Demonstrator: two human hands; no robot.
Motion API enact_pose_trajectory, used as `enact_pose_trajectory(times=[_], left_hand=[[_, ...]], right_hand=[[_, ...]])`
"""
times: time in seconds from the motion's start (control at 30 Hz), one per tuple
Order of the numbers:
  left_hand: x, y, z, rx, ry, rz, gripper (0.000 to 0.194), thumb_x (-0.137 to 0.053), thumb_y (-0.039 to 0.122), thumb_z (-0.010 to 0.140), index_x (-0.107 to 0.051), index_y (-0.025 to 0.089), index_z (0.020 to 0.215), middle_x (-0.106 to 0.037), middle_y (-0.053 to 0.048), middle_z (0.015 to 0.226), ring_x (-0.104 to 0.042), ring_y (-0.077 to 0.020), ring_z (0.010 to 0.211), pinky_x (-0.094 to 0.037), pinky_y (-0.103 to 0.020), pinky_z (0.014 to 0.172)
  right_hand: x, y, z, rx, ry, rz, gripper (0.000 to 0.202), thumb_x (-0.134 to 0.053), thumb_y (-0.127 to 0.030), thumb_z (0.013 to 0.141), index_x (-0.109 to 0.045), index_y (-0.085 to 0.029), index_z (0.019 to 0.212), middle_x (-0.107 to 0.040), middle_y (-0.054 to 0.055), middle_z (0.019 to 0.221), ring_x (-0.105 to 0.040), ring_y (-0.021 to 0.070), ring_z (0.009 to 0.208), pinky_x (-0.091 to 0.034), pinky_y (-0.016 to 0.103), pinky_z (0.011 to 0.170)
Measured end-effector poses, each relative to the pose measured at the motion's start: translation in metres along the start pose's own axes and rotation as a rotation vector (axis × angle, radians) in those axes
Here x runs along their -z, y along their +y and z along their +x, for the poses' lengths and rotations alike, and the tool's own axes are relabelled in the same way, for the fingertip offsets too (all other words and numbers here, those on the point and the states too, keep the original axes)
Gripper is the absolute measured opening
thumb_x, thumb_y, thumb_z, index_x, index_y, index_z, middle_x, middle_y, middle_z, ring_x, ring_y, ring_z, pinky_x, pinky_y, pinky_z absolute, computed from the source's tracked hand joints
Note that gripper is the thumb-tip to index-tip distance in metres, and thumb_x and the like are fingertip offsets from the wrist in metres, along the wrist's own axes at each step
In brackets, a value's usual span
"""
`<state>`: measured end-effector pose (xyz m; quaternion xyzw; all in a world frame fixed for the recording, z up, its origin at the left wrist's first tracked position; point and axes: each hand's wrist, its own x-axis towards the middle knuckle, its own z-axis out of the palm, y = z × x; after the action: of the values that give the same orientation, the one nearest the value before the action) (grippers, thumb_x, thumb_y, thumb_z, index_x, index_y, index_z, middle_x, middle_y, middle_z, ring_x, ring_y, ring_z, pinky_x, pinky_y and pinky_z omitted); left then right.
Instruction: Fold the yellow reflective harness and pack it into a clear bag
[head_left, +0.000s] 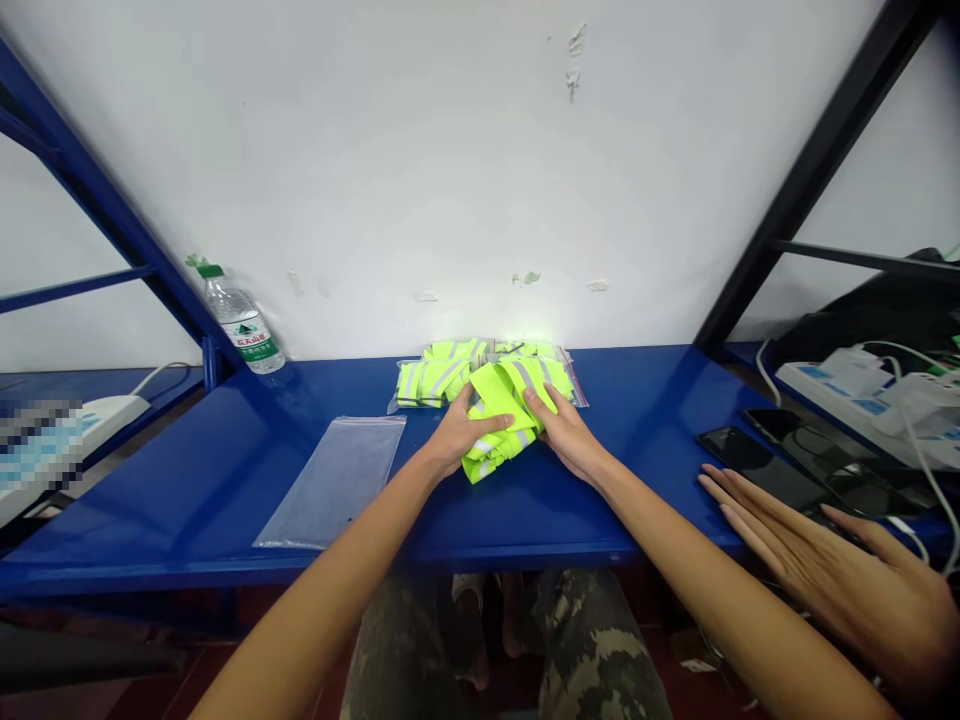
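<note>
Bare forearms (341, 580) reach over the blue table (187, 480), left hand (456, 437) and right hand (568, 432) both pinching the loosely folded reflective fabric (497, 397) just in front of the bagged bundles (441, 378); keep pressure even both sides so it doesn't unravel.
</note>
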<state>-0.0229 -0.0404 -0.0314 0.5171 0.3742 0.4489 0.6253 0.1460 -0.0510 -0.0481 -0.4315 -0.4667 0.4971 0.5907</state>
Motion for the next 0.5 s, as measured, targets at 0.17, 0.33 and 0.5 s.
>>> enact_pose_trajectory(times=[0.17,0.33,0.5], left_hand=[[-0.0039,-0.0007,-0.002,0.037,-0.062,-0.017,0.087,-0.089,0.026,0.06,-0.044,0.021,0.135,-0.068,-0.011,0.115,-0.07,-0.0241,0.095,-0.058,-0.042,0.088],[-0.0048,-0.0011,-0.0033,0.054,-0.123,-0.021,0.089,-0.09,0.023,0.058,-0.044,0.022,0.135,-0.066,-0.011,0.119,-0.069,-0.0254,0.1,-0.056,-0.043,0.09],[-0.0074,-0.0038,-0.0035,0.038,-0.139,0.003,0.093,-0.089,0.029,0.06,-0.04,0.024,0.138,-0.063,-0.012,0.125,-0.066,-0.0272,0.108,-0.055,-0.045,0.092]], right_hand=[[-0.0066,-0.0029,-0.0063,-0.093,-0.187,0.134,0.043,-0.066,-0.048,0.081,-0.064,-0.033,0.122,-0.071,0.009,0.114,-0.064,0.0273,0.113,-0.054,0.04,0.09],[-0.0064,0.0007,-0.003,-0.022,-0.151,0.138,0.037,-0.07,-0.041,0.079,-0.068,-0.029,0.114,-0.073,0.009,0.107,-0.065,0.0292,0.112,-0.054,0.041,0.089],[-0.0038,0.0014,-0.0011,-0.074,-0.104,0.176,0.033,-0.078,-0.035,0.07,-0.072,-0.028,0.102,-0.072,0.01,0.112,-0.068,0.0309,0.105,-0.056,0.041,0.084]])
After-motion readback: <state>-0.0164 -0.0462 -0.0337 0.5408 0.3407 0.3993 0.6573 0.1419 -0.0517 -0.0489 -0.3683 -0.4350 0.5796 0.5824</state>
